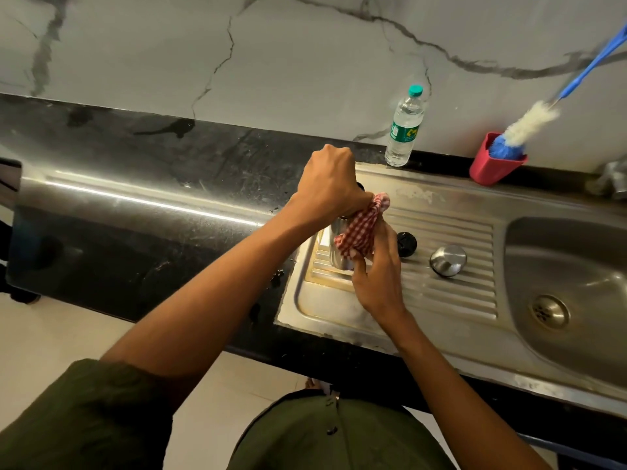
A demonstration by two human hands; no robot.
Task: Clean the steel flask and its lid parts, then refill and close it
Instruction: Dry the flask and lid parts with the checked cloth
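the steel flask (334,244) stands upright on the ribbed draining board (451,286) of the sink unit, at its left end, mostly hidden by both hands and a cloth. going from the left: the left hand (330,184) is closed over the top of the flask from above, fingers curled round its neck, which looks meant to pin it down so it cannot turn or tip. just right of that, the red checked cloth (361,232) is wrapped against the flask's side, and the right hand (376,273) pinches and presses it there, fingers bent round the fabric; i judge this is drying or wiping the outer wall. further right on the ribs lie the lid parts, apart from the flask: a black inner stopper (406,244), then a steel cap (448,261), probably left there to drain. behind, against the wall, a water bottle (403,127) stands capped, likely the refill supply. a red holder (493,164) keeps the bottle brush (529,127) bristles down, out of the way. the sink basin (576,334) is at far right. refilling and closing seem not yet done.
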